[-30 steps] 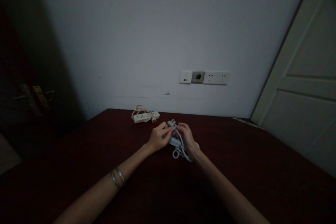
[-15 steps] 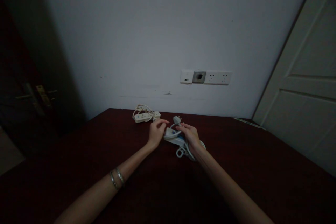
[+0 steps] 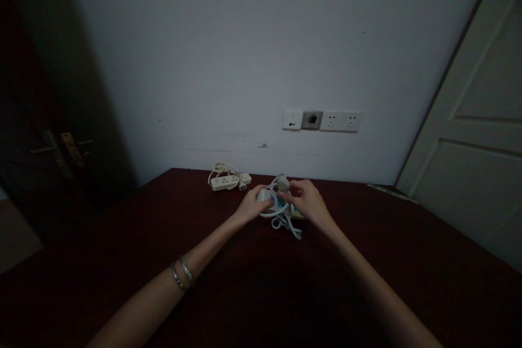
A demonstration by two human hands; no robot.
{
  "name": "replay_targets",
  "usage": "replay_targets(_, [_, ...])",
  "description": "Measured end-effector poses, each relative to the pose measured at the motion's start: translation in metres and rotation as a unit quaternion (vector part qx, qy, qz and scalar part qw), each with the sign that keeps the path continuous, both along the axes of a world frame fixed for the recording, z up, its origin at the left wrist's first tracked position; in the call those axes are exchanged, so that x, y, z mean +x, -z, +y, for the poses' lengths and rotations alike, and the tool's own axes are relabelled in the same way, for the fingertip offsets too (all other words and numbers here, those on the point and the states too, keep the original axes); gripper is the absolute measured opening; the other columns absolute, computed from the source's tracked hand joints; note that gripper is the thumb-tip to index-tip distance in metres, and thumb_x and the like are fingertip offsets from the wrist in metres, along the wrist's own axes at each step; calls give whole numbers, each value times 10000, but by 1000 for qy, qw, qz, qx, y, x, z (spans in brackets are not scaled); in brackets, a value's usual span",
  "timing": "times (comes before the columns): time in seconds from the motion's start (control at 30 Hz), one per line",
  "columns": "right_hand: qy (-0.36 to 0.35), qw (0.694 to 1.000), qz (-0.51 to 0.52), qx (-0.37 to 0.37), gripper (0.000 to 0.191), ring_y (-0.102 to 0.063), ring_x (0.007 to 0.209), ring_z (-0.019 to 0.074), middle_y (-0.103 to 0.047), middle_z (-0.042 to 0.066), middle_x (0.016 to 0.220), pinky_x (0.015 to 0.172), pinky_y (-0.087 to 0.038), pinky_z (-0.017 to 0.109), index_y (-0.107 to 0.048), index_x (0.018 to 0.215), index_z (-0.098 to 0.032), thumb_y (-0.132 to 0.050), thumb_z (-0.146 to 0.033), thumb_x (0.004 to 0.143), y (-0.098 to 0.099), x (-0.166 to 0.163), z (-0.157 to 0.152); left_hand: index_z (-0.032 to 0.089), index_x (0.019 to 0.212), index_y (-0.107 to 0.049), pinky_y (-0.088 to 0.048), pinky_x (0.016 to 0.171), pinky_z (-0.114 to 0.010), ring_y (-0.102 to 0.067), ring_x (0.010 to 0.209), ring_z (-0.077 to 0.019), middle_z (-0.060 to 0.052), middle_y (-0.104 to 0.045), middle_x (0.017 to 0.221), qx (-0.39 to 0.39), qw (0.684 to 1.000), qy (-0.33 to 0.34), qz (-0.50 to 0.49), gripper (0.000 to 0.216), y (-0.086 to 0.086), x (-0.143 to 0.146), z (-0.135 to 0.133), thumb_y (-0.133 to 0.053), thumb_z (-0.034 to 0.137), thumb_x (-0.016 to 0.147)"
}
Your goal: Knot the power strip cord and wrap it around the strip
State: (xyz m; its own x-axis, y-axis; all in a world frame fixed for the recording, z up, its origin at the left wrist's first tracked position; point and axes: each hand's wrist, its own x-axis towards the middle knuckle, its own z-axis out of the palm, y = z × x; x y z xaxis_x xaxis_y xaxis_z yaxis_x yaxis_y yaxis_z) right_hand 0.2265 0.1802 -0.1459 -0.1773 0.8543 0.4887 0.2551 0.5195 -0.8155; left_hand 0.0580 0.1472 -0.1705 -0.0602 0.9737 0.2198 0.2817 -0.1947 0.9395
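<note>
A white power strip with blue parts (image 3: 281,204) lies on the dark red table, its white cord (image 3: 287,223) looped around and over it. My left hand (image 3: 253,205) grips the strip's left end, thumb on top. At the strip's far side is the grey-white plug (image 3: 283,183) of the cord, and my right hand (image 3: 305,198) has its fingers closed on it. Behind my left hand rests a second, cream power strip (image 3: 226,181) with its cord coiled behind it.
The dark red table (image 3: 196,217) runs back to a pale wall (image 3: 228,65). Wall sockets (image 3: 340,121) and a grey wall plate (image 3: 312,120) sit above it. A white door (image 3: 477,136) stands at the right, a dark door with a brass handle (image 3: 71,148) at the left.
My left hand has moved right and taken hold of the power strip's left end. My right hand has shifted slightly right with the plug, which has turned. The cord loops have shifted.
</note>
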Motion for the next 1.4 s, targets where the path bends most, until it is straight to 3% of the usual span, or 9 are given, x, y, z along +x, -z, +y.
replay_targets(0.07, [20,998,-17,52,183,-574,773,214,-658,63,795,709,-426,323,-706,722,-198,-739,-314,584,-9,3,-3,149,1087,-542,-488,798,-326,-605,849,-186,-43,-647,947,73,994,-14,82,441,-9,-4,-2,-639,164,657])
replay_targets(0.23, [-45,997,62,0,307,-608,693,193,-684,75,783,662,-464,310,-691,828,-124,-687,-377,655,-32,5,-20,120,1254,-452,-417,923,-345,-558,1009,-214,-108,-590,1154,166,968,-21,189,574,-32,-4,-19,-597,194,704])
replay_targets(0.5, [3,978,208,16,290,-612,686,165,-688,56,761,673,-482,301,-698,776,-120,-765,-315,573,-62,17,-41,120,1345,-350,-464,831,-347,-594,894,-199,-102,-624,1062,190,963,-7,191,651,-50,3,-34,-557,188,732])
replay_targets(0.8, [0,916,401,-8,194,-595,660,107,-633,17,725,747,-515,298,-672,702,-117,-774,-164,544,-87,41,-40,135,1338,-376,-449,866,-356,-567,947,-201,-110,-595,1122,201,962,88,161,654,-69,17,-61,-599,199,726])
replay_targets(0.97, [-6,892,450,-41,115,-574,600,64,-570,-20,647,820,-524,273,-644,683,-119,-728,-100,607,-95,68,-28,145,1312,-399,-457,864,-356,-555,976,-201,-105,-558,1191,204,962,135,125,642,-70,26,-72,-627,204,715])
replay_targets(1.1, [13,878,474,-64,95,-581,637,61,-588,-14,706,780,-539,236,-619,659,-127,-688,-65,638,-92,74,-21,156,1315,-398,-465,855,-363,-565,954,-200,-102,-560,1183,200,961,156,111,638,-70,31,-76,-631,222,725])
replay_targets(1.2, [10,865,486,-124,90,-592,651,72,-598,-14,715,744,-552,237,-614,668,-128,-671,-65,638,-85,73,-15,151,1298,-421,-454,888,-375,-558,981,-209,-105,-557,1184,199,963,165,81,635,-68,29,-72,-656,231,713])
replay_targets(1.3, [25,884,442,-152,118,-610,669,95,-626,-1,743,659,-555,221,-631,718,-137,-697,-109,624,-77,75,-4,147,1314,-393,-526,752,-370,-608,821,-191,-103,-606,1043,136,968,211,-23,659,-61,23,-60,-654,259,720])
replay_targets(1.4, [46,920,354,-165,162,-625,678,131,-642,23,738,614,-549,228,-633,734,-135,-734,-152,609,-71,80,5,167,1307,-386,-553,578,-345,-627,665,-179,-90,-617,948,74,951,254,-160,644,-50,16,-43,-639,277,725])
